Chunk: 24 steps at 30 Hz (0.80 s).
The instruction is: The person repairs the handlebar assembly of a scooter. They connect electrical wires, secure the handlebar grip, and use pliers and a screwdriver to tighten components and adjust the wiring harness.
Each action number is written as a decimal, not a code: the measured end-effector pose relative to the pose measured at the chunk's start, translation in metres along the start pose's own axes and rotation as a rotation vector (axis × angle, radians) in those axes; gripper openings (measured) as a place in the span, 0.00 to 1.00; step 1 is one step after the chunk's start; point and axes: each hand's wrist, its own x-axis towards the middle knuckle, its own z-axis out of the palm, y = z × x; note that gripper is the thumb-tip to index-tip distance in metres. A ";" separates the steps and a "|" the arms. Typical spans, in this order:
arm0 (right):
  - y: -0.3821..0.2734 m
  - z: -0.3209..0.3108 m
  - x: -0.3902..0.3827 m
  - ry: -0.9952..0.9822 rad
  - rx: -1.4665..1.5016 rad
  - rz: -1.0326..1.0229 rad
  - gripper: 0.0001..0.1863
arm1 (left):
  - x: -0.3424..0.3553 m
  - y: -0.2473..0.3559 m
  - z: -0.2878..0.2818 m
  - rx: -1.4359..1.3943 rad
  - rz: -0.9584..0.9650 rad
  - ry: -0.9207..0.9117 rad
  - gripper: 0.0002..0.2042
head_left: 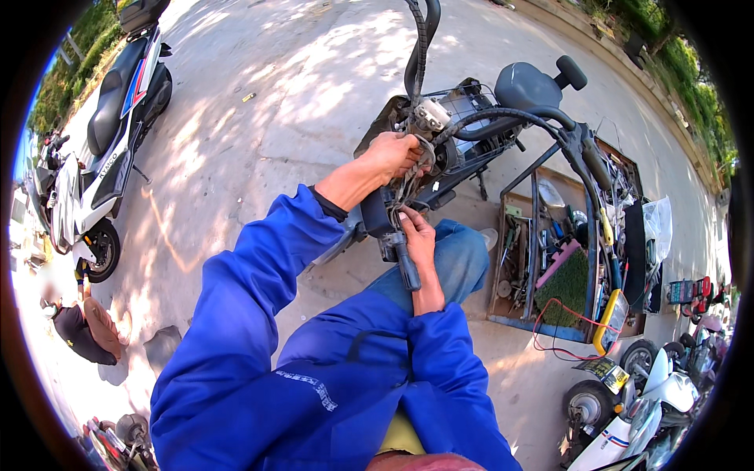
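Observation:
Stripped down to its frame in front of me is an electric scooter with a grey seat (528, 85) and black cables. My left hand (391, 155) is closed on a tangled wire bundle (406, 188) at the steering column, just under a silvery metal part (431, 115). Lower down, my right hand (419, 239) has thumb and fingers pinched on the lower end of the same wires. Beside that hand a black handlebar grip (408, 267) points toward me. The fingertips of both hands are partly hidden among the wires.
To the right stands a metal-framed tool cart (542, 334) with tools, green turf and a red cable. A white scooter (118, 169) is parked at left, near a seated person (82, 330). More motorbikes (656, 392) crowd the lower right. A dark grey bag-like item (162, 348) lies on the ground.

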 end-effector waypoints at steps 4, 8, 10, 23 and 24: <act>-0.004 -0.005 0.001 0.040 -0.109 -0.003 0.15 | 0.004 -0.004 -0.004 0.014 0.042 -0.058 0.12; -0.001 -0.010 0.008 0.072 0.061 -0.016 0.15 | 0.003 -0.003 -0.002 0.092 0.087 -0.067 0.12; -0.009 -0.008 0.007 0.079 0.171 -0.008 0.15 | -0.001 -0.001 -0.002 0.125 0.096 -0.040 0.12; -0.025 -0.007 -0.001 -0.132 0.147 0.060 0.29 | -0.001 -0.021 0.013 -0.130 0.132 0.115 0.07; -0.029 -0.005 -0.003 -0.119 0.147 0.063 0.29 | -0.001 -0.021 0.014 -0.135 0.144 0.125 0.07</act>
